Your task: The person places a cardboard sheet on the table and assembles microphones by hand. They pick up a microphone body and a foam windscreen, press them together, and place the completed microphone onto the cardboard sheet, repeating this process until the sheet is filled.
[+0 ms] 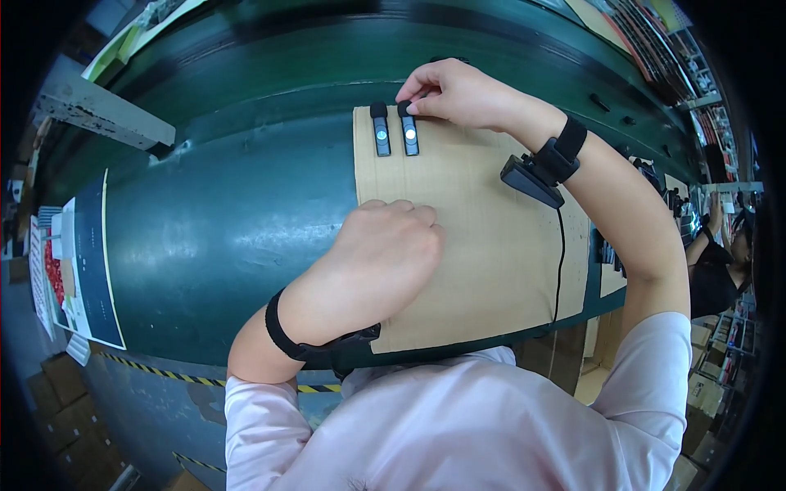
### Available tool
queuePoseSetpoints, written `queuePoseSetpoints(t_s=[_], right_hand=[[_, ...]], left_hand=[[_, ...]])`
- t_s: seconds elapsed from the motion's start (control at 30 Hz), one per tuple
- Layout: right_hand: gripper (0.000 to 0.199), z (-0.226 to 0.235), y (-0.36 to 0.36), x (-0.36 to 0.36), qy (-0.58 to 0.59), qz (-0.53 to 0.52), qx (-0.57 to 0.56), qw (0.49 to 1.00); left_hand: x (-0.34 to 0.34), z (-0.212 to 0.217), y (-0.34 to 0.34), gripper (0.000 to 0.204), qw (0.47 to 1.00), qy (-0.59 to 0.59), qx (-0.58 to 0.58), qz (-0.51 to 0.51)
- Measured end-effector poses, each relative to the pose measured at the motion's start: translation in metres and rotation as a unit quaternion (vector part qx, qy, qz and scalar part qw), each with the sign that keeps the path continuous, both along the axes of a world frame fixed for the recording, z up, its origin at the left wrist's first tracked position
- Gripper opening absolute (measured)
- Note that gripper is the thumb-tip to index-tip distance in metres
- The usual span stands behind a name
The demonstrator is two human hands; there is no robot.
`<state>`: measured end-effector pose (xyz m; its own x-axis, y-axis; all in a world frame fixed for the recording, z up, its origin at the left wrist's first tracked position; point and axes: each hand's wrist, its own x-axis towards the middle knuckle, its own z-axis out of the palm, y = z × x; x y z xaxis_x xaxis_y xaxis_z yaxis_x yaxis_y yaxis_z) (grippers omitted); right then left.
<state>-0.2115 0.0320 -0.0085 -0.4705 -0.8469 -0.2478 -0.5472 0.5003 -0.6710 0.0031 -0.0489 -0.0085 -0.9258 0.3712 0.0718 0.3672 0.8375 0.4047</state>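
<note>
two small black devices (395, 128) lie side by side at the far edge of a cardboard sheet (491, 245) on the green surface (237, 221); right hand (458, 94) fingers pinch the right one, left hand (381, 258) rests fisted nearby.

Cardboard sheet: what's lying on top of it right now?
On the cardboard sheet lie two small dark devices side by side; the right hand touches one. The left hand rests fisted, hiding whatever is beneath it.
</note>
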Motion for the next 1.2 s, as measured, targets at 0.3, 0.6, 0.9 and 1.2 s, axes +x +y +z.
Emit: queuePoseSetpoints(t_s=[0.3,0.6,0.9,1.2], right_hand=[[0.02,-0.006,0.001,-0.006,-0.002,-0.008,-0.016,1.0],[0.025,-0.015,0.003,-0.102,0.195,-0.076,0.032,0.977],[0.028,-0.061,-0.024,-0.125,0.291,-0.028,0.052,0.955],[0.022,-0.024,-0.022,-0.099,0.13,-0.025,-0.012,0.991]], left_hand=[[0.0,-0.001,0.0,0.01,1.0,0.005,-0.007,0.004],[-0.001,-0.003,0.001,0.007,1.0,0.021,0.02,0.005],[-0.003,-0.002,0.002,0.007,0.999,0.019,0.034,0.012],[-0.003,0.017,-0.011,0.016,0.996,0.02,0.077,0.05]])
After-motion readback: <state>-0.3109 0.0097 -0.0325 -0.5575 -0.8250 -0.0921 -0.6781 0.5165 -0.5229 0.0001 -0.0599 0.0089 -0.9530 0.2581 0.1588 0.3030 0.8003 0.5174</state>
